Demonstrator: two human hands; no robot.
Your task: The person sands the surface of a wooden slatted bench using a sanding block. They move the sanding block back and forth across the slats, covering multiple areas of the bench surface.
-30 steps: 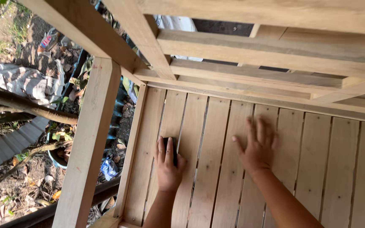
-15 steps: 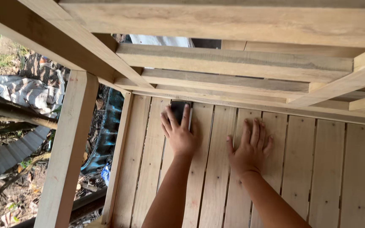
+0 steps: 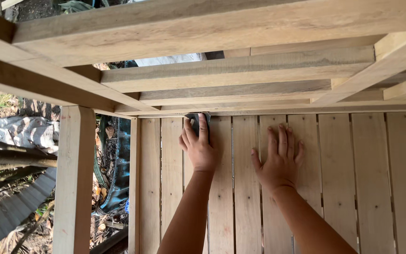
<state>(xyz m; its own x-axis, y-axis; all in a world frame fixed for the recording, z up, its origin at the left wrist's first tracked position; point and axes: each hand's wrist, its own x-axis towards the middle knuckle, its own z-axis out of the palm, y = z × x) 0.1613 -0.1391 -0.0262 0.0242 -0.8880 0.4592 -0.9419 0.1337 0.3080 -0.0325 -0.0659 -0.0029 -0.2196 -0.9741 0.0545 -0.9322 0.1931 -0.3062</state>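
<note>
My left hand (image 3: 197, 146) presses a dark sanding pad (image 3: 194, 121) flat against a pale wooden slat of the slatted panel (image 3: 344, 188), at the slat's far end just under the cross rails. My fingers cover most of the pad; only its top edge shows. My right hand (image 3: 280, 157) lies flat on the slats to the right, fingers spread, holding nothing.
Thick wooden rails (image 3: 240, 70) cross overhead, close above the panel's far end. A wooden post (image 3: 74, 178) stands at the left. Beyond it lie corrugated metal sheet (image 3: 5, 216), branches, a striped cloth (image 3: 24, 131) and littered ground.
My left hand has slid the pad up the slat, from its near part to its far end. My right hand has stayed flat on the slats.
</note>
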